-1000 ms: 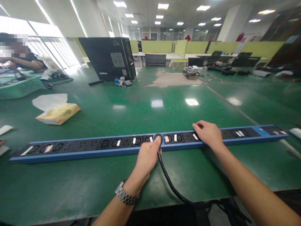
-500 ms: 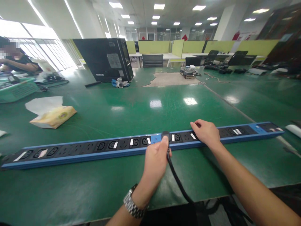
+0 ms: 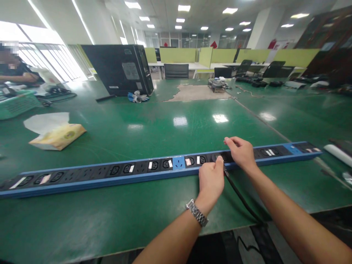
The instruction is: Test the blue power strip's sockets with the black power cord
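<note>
A long blue power strip (image 3: 115,175) with many black sockets lies across the green table (image 3: 165,128) near its front edge. My left hand (image 3: 211,180) grips a black plug at a socket right of the strip's middle; its black cable (image 3: 242,200) trails down over the table's front edge. My right hand (image 3: 240,152) rests flat on the strip just to the right, fingers spread, touching the left hand's fingertips. A metal watch (image 3: 197,212) is on my left wrist.
A yellow tissue pack (image 3: 59,136) lies at the left. A black computer case (image 3: 121,69) and gloves (image 3: 137,97) stand further back. A seated person (image 3: 16,71) is at the far left beside a green basket (image 3: 16,104). Chairs and green desk dividers fill the background.
My left hand has carried the plug to the right along the strip, from the middle socket to one beside my right hand. The right hand has stayed on the strip.
</note>
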{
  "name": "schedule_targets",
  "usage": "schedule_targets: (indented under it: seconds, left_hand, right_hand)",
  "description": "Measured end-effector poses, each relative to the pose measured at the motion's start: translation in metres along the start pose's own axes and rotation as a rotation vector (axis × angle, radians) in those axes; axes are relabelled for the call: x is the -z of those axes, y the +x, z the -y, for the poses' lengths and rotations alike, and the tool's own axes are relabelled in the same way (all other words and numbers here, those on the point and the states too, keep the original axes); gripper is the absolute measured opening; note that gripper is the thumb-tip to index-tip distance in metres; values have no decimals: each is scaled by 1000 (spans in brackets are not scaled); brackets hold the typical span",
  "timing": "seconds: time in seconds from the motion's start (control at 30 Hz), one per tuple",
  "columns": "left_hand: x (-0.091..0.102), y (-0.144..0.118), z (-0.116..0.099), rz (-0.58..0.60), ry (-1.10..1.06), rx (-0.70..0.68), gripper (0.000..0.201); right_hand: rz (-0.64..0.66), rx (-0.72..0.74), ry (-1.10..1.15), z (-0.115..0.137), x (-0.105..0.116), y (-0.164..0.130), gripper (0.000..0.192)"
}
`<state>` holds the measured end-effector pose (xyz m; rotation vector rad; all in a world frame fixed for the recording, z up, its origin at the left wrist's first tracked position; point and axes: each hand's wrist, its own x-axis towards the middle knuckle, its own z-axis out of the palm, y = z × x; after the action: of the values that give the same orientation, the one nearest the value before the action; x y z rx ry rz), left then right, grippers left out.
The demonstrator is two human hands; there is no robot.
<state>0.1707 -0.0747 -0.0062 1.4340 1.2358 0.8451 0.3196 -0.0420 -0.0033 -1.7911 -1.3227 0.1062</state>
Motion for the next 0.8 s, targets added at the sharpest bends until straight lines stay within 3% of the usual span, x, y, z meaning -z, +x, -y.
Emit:
schedule_targets:
  seconds: [0.07,0.17,0.23,0.3,0.33,0.37,0.47,0.5,0.57,0.67,0.8]
  left_hand:
    - [-1,-2,-1,-28,-5,11,57]
    - [5,-5,-7,43,-37,41,50]
    - [20,-8,-13,277,-52,93,39]
    - [45,-9,-18,510,-11,98,29]
    - [60,-8,-20,525,35,53,27]
    - [76,-5,-20,400,96,-26,28]
    - [118,7,-11,-195,372,-259,28]
    - [127,11,-6,-280,480,-318,26]
    - [137,18,4,-292,683,-396,26]
    - [135,19,15,-238,898,-427,27]
    - [128,15,18,-238,990,-422,28]
  right_hand:
    - [149,26,36,13,10,-8,44]
    - [529,12,-42,39,26,-20,37]
    - [661,-19,-120,55,34,-21,31]
    - [713,-34,-188,65,36,-17,27]
    - [731,-29,-223,69,36,-14,26]
    - [743,-15,-265,71,35,-11,26]
    - [733,63,-408,77,32,-7,27]
    - [728,96,-445,79,30,-8,28]
    - [699,153,-519,83,26,-13,33]
    - [658,207,-619,86,21,-21,40]
    - [684,201,-664,81,16,-16,42]
